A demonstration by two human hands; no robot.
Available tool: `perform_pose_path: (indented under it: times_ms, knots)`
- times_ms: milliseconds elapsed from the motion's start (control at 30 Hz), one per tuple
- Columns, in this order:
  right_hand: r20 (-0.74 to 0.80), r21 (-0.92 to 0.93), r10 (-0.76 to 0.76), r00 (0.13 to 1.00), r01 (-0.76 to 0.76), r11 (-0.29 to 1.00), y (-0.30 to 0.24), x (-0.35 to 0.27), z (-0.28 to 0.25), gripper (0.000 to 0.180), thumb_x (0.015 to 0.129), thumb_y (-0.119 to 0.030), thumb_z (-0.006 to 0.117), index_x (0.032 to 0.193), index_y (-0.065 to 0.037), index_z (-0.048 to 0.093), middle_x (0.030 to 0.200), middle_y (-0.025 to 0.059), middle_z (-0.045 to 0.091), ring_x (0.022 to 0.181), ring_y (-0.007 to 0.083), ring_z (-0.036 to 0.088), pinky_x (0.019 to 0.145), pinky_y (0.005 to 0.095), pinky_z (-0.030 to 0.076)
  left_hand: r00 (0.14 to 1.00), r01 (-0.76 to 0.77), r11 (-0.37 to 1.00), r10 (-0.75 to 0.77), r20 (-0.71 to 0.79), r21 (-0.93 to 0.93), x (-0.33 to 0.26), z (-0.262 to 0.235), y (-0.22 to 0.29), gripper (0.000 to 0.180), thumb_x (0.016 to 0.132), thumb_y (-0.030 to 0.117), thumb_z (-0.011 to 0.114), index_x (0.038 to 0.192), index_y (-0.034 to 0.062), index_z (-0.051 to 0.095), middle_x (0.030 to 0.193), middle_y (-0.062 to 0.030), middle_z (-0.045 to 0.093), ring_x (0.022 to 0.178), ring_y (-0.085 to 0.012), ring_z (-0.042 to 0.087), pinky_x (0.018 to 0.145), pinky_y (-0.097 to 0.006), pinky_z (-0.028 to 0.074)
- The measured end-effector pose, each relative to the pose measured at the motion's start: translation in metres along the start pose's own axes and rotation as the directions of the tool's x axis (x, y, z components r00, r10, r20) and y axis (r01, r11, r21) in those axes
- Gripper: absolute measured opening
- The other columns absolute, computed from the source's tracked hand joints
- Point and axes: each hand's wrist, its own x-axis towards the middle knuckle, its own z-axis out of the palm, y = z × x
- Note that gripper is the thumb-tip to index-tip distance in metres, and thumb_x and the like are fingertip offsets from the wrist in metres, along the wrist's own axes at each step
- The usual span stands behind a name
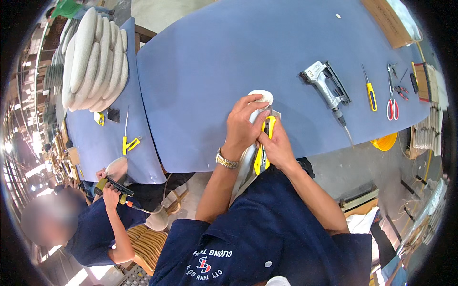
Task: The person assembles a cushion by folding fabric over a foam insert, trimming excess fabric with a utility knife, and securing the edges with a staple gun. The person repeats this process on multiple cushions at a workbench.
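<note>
Gripping a pale, narrow padded piece (262,96) near its rounded upper end, the left hand (244,123) has its fingers curled over the top, with a metal watch (226,159) on that wrist. The right hand (278,147) is closed around a yellow-and-black utility knife (259,161), held point up close beside the piece; whether the blade touches it, I cannot tell. The two hands meet at the thumbs.

The work sits at the near edge of a blue-topped table (210,71), the piece's top reaching over the surface and its length slanting down past that edge toward the person's body. Ahead and to the left, the tabletop leaves wide room out to its curved borders. On the left, a dark gap parts it from a second blue table (93,138). To the right, room is tighter: a staple gun (327,88) lies there, its hose crossing the near edge, then a yellow screwdriver (371,97) and red-handled scissors (392,108).

The piece looks white and softly textured at its tip, smoother and greyer lower down; its middle is hidden behind the left hand.
</note>
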Motion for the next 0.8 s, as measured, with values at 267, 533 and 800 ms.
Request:
perform_pose_path:
  times_ms: [267, 533, 800]
  knots:
    - [-0.091, -0.156, 0.008, 0.996, -0.022, 0.987, -0.009, -0.006, 0.008, 0.032, 0.092, -0.010, 0.059, 0.117, 0.001, 0.043, 0.079, 0.0145, 0.067, 0.070, 0.0267, 0.070, 0.063, 0.0411, 0.054, 0.974, 0.190, 0.966, -0.208, -0.093, -0.175, -0.003, 0.007, -0.011, 0.009, 0.088, 0.004, 0.075, 0.096, 0.0011, 0.075, 0.105, -0.0127, 0.078, 0.097, -0.0220, 0.073, 0.087, -0.032, 0.055]
    - [-0.028, -0.206, 0.105, 0.994, -0.109, 0.973, -0.017, -0.002, 0.002, 0.043, 0.091, -0.013, 0.057, 0.124, 0.005, 0.037, 0.076, 0.0182, 0.066, 0.068, 0.0311, 0.070, 0.062, 0.0436, 0.054, 0.972, 0.209, 0.939, -0.231, -0.050, -0.273, -0.003, 0.006, -0.015, 0.009, 0.092, 0.003, 0.073, 0.100, -0.0015, 0.076, 0.110, -0.0145, 0.077, 0.099, -0.0161, 0.070, 0.091, -0.031, 0.054]
    - [-0.019, -0.223, 0.148, 0.989, -0.149, 0.963, -0.025, -0.004, 0.001, 0.041, 0.089, -0.013, 0.057, 0.119, 0.009, 0.037, 0.074, 0.0188, 0.065, 0.064, 0.0309, 0.069, 0.060, 0.0445, 0.053, 0.970, 0.203, 0.939, -0.231, -0.072, -0.277, -0.004, 0.010, -0.015, 0.008, 0.091, 0.003, 0.073, 0.096, -0.0026, 0.076, 0.104, -0.0146, 0.078, 0.096, -0.0177, 0.072, 0.088, -0.031, 0.054]
